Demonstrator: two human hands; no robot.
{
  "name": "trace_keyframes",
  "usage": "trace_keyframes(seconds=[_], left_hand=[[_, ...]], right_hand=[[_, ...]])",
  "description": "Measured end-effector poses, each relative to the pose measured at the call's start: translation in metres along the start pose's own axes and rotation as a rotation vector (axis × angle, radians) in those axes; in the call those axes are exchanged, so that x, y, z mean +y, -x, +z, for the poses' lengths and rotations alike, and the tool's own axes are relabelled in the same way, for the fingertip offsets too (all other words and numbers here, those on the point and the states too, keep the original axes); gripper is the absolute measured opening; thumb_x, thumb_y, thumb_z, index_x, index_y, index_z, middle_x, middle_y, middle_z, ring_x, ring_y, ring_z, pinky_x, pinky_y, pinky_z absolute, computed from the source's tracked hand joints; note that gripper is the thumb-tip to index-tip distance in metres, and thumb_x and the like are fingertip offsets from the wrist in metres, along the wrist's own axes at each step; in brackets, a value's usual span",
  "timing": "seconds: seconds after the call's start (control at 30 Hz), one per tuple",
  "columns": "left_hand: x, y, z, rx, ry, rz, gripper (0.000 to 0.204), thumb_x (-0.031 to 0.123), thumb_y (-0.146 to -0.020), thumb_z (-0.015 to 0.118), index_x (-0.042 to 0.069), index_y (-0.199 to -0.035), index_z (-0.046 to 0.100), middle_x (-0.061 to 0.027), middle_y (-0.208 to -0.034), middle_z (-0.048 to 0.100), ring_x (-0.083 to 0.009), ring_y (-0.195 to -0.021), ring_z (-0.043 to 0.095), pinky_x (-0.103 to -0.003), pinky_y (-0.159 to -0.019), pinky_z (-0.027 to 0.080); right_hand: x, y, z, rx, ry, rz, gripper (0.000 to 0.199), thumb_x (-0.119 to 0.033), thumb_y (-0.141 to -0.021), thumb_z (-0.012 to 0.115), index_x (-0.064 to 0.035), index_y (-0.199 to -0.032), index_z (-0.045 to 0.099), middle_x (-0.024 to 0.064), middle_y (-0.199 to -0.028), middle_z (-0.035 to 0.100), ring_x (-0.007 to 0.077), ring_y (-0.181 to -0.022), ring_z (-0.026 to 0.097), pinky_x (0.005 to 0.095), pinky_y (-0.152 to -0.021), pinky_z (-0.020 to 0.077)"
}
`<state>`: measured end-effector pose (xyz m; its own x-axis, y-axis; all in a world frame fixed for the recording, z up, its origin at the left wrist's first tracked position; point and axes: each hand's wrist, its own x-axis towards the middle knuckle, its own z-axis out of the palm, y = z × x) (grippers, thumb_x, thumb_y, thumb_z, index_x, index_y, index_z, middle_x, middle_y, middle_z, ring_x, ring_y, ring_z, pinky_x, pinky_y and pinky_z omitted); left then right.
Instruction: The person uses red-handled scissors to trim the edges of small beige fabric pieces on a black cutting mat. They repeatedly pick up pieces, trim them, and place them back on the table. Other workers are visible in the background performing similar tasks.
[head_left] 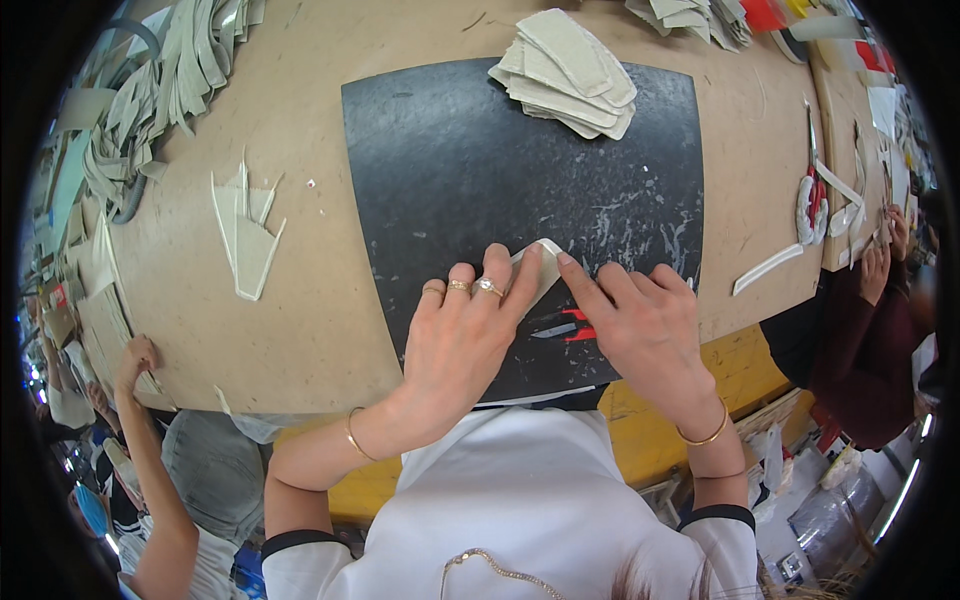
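Note:
My left hand [462, 335] and my right hand [640, 322] both press on a small beige cut piece [541, 262] near the front of a black cutting mat [450, 170]. The left fingers lie flat over the piece; the right index fingertip touches its upper right edge. Most of the piece is hidden under my fingers. A small pair of red-handled snips [566, 327] lies on the mat between my hands. A stack of similar beige pieces [567, 75] sits at the mat's far edge.
Cut beige offcuts [245, 235] lie on the wooden table [300, 320] at left, and a heap of strips [170, 75] at far left. Red-handled scissors [812, 195] and white strips [768, 268] lie at right. Other people work at left [150, 470] and right [880, 320].

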<state>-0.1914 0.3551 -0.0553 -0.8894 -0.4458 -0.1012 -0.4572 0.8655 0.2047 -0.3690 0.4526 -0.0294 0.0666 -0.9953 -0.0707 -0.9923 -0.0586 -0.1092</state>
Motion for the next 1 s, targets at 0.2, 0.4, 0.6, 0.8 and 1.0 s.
trace_keyframes(seconds=[0.2,0.4,0.6,0.8,1.0], left_hand=[[0.003,0.000,0.001,-0.013,-0.046,-0.015,0.059,0.011,-0.082,0.065,0.013,-0.139,0.051,-0.0049,-0.114,0.049,-0.0189,-0.080,0.051,-0.032,-0.069,0.046],[0.004,0.000,0.000,-0.010,-0.020,-0.028,0.059,0.012,-0.082,0.065,0.013,-0.139,0.051,-0.0049,-0.114,0.050,-0.0188,-0.081,0.051,-0.032,-0.069,0.048],[0.004,0.000,0.001,-0.017,-0.026,-0.030,0.059,0.012,-0.081,0.065,0.014,-0.138,0.051,-0.0049,-0.114,0.050,-0.0183,-0.082,0.052,-0.032,-0.068,0.049],[-0.002,-0.001,0.005,0.046,-0.010,0.006,0.063,0.011,-0.078,0.067,0.018,-0.139,0.052,-0.0052,-0.112,0.052,-0.0193,-0.083,0.054,-0.031,-0.068,0.048],[-0.010,-0.008,-0.003,-0.036,0.081,0.031,0.068,0.010,-0.076,0.070,0.023,-0.140,0.053,-0.0048,-0.100,0.055,-0.0212,-0.084,0.058,-0.033,-0.068,0.046]], right_hand=[[-0.003,0.001,0.005,0.007,0.048,-0.027,0.047,-0.008,-0.076,0.065,-0.0063,-0.122,0.067,-0.0016,-0.073,0.048,0.0095,-0.053,0.048,0.0280,-0.056,0.0328],[-0.006,0.004,0.008,-0.001,0.073,-0.037,0.047,-0.008,-0.076,0.065,-0.0037,-0.123,0.067,-0.0011,-0.074,0.048,0.0095,-0.052,0.047,0.0274,-0.055,0.0326],[-0.009,0.005,0.012,0.008,0.061,-0.012,0.051,-0.006,-0.075,0.064,-0.0046,-0.125,0.066,-0.0013,-0.071,0.045,0.0097,-0.053,0.046,0.0281,-0.056,0.0313],[-0.019,0.001,0.007,-0.119,0.034,0.022,0.055,-0.004,-0.074,0.063,-0.0018,-0.129,0.063,0.0002,-0.069,0.046,0.0112,-0.052,0.048,0.0277,-0.054,0.0344],[-0.016,-0.006,-0.005,-0.267,-0.016,0.058,0.061,-0.005,-0.073,0.066,-0.0019,-0.134,0.060,0.0044,-0.071,0.057,0.0185,-0.055,0.060,0.0300,-0.055,0.0449]])
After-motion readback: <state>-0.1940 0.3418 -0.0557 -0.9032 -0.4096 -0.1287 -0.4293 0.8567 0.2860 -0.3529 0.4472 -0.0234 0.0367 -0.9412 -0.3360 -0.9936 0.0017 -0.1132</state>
